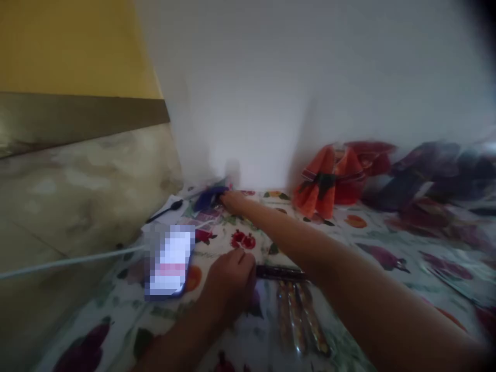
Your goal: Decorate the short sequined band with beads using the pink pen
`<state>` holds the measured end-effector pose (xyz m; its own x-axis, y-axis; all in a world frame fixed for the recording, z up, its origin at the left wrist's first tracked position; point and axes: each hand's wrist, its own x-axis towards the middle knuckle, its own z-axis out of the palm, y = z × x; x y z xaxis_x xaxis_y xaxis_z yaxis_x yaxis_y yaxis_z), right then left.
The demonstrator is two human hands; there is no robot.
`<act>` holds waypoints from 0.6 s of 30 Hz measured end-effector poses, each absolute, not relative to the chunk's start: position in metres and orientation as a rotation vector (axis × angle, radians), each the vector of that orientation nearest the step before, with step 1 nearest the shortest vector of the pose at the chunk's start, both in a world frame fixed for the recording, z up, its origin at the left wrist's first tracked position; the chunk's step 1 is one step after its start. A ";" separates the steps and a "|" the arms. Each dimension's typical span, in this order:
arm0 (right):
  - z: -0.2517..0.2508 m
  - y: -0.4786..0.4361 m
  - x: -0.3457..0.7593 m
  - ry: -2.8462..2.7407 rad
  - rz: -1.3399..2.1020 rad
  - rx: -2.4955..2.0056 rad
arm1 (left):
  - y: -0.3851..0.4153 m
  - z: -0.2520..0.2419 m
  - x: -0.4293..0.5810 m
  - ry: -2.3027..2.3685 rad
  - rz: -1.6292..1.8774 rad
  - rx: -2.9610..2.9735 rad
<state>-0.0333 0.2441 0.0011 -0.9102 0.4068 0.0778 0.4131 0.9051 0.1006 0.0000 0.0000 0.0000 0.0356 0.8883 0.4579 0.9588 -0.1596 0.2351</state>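
Observation:
My left hand (pixel 232 274) is closed over the tablecloth, at the near end of a long, dark, shiny bar (pixel 282 272), which it appears to grip. Below that bar lie three slim brown pieces (pixel 296 315) with a glossy look, side by side. My right hand (pixel 231 201) stretches far forward to the back of the table. Its fingers are bent down at a dark blue item (pixel 209 199), blurred; what they hold is hidden. Left of my left hand lies a lit phone (pixel 172 261), its screen pixelated.
A fruit-patterned tablecloth (pixel 240 240) covers the table, against a white wall (pixel 248 93). An orange folded cloth (pixel 320 181) and dark blurred bundles (pixel 430 175) stand at the back right. A dark spoon-like thing (pixel 166 210) lies back left. A white cable (pixel 70 262) crosses from the left.

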 end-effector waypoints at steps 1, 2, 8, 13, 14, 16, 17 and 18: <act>0.000 0.246 -0.035 -3.008 -0.199 -0.648 | 0.000 0.000 0.000 -1.940 -0.779 -2.161; -0.001 0.247 -0.037 -3.002 -0.218 -0.641 | -0.001 0.001 0.000 -1.939 -0.781 -2.162; 0.018 0.254 -0.041 -2.898 -0.261 -0.547 | 0.000 0.000 -0.003 -1.933 -0.783 -2.169; 0.055 0.254 -0.026 -2.829 -0.154 -0.389 | 0.004 -0.003 -0.007 -1.973 -0.836 -2.177; 0.061 0.253 -0.021 -2.825 -0.129 -0.356 | 0.005 -0.004 -0.008 -1.989 -0.863 -2.178; 0.070 0.250 -0.009 -2.832 -0.089 -0.309 | 0.007 -0.006 -0.011 -2.025 -0.938 -2.175; 0.072 0.249 -0.003 -2.842 -0.077 -0.300 | 0.008 -0.007 -0.012 -2.041 -0.983 -2.173; 0.073 0.247 0.002 -2.853 -0.071 -0.300 | 0.009 -0.009 -0.013 -2.052 -1.033 -2.171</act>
<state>0.0024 0.2474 0.0729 -0.9419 0.1973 0.2718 0.2106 0.9774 0.0202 -0.0132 0.0090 -0.0086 -0.0565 0.8981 0.4362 0.8855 -0.1568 0.4375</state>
